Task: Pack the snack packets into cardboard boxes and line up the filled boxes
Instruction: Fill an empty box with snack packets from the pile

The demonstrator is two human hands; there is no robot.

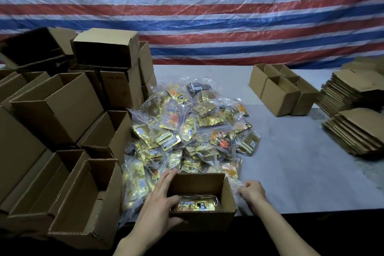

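An open box [200, 221] sits at the table's [301, 162] near edge, one gold packet [197, 203] lying inside. The left hand [160, 199] grips the box's left wall, thumb inside, fingers outside. Just right of the box, the right hand [252, 192] pinches a clear bag [235, 184] with curled fingers. Behind the box lies the packet heap [187, 127]; left of the box stand empty boxes [58, 108].

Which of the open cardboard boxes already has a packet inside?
The box held by the left hand at the table's near edge; gold packets show in it alone.
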